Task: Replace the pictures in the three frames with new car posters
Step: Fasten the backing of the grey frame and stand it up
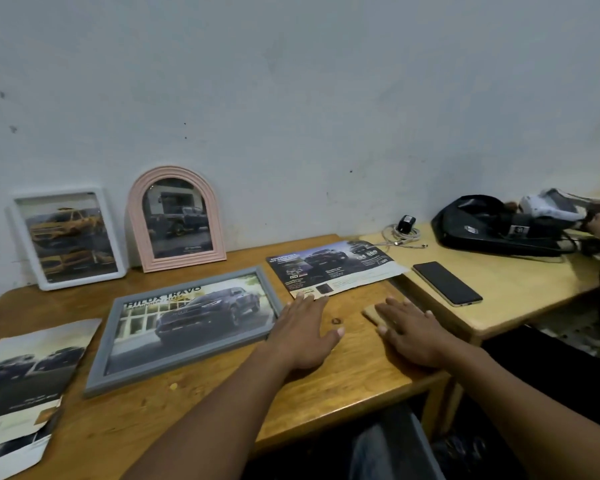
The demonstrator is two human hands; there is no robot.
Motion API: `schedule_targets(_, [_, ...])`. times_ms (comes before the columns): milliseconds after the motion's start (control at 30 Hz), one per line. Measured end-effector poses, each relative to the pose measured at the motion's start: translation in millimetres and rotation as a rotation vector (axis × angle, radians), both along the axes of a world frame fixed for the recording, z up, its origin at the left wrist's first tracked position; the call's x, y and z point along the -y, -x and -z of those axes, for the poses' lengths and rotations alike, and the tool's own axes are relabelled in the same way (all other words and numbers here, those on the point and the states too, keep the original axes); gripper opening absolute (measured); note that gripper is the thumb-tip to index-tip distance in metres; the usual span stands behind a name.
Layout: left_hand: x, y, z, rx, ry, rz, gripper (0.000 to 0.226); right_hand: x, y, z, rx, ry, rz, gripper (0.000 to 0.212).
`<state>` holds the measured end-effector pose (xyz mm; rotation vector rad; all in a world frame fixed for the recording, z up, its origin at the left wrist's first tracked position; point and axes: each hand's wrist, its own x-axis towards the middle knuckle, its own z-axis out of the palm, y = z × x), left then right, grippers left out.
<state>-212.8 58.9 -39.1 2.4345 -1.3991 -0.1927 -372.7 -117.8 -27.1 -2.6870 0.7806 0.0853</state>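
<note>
A: Head view — what could have gone wrong from there?

B: Largest first. The bench (pixel 343 368) was crowded, and the grey frame (pixel 187 356) lay flat on it, face up, with a pickup poster (pixel 194 323) inside. A forearm sweeping across could have shoved it toward the front edge, I'd judge. The loose poster (pixel 25 382) at the near left corner looked ragged along its lower edge, so rough handling might have torn it.

A: And the standing ones?

B: The white frame (pixel 68 239) and the pink arched frame (pixel 178 220) leaned against the wall (pixel 326 116) at the back left. A jolt to the bench might have tipped them forward.

A: The hands?

B: Both were palms down, fingers (pixel 307 301) straight and spread, gripping nothing. The left hand (pixel 302 334) rested just beside the grey frame's right end, its tips at the near edge of the brochure (pixel 333 268) — a drag there could have creased the paper. The right hand (pixel 413 330) lay on a small wooden piece (pixel 373 311).

A: Any writing?

B: "HILUX TRAVO" ran across the pickup poster, with a smaller line beneath too blurred to read. The brochure's heading seemed to begin "POWERTRAIN"; the rest was too small.
</note>
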Motion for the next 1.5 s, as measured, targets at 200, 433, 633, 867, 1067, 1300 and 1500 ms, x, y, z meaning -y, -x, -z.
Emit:
schedule_targets(200, [-10.2,-7.2,-8.2,-0.172,0.116,-0.03,0.077,-20.6,-10.5,-6.5,0.182,0.103,0.043,0.042])
schedule_targets(433, [-87.0,-70.6,-35.9,-0.174,0.275,-0.301,0.067,-58.1,-93.3,-66.2,0.459,-0.374,0.066,0.013])
schedule_targets(633, [-202.2,-153.7,-27.4,-0.113,0.321,-0.64,0.06,-116.7,-162.4,-89.7,0.184,-1.265,0.145,0.017])
schedule_targets(867, [-239.5,-192.2,-5.7,-0.005,0.262,-0.648,0.05,-155.5,-259.5,-93.2,0.162,-0.819,-0.229,0.015])
schedule_targets(1067, [-233.3,-192.3,13.6,0.023,0.293,-0.681,0.074,-222.6,-317.6,-63.1,0.306,-0.064,-0.606,0.044])
schedule_targets(1300, [-234.1,-188.1,13.3,0.032,0.298,-0.7,0.087,-243.8,-317.8,-7.4,0.23,-0.073,-0.801,0.033])
schedule_targets(1500, [-232.3,-189.4,10.8,0.043,0.239,-0.637,0.088,-246.6,-316.1,-5.3,0.165,-0.017,-0.899,0.047])
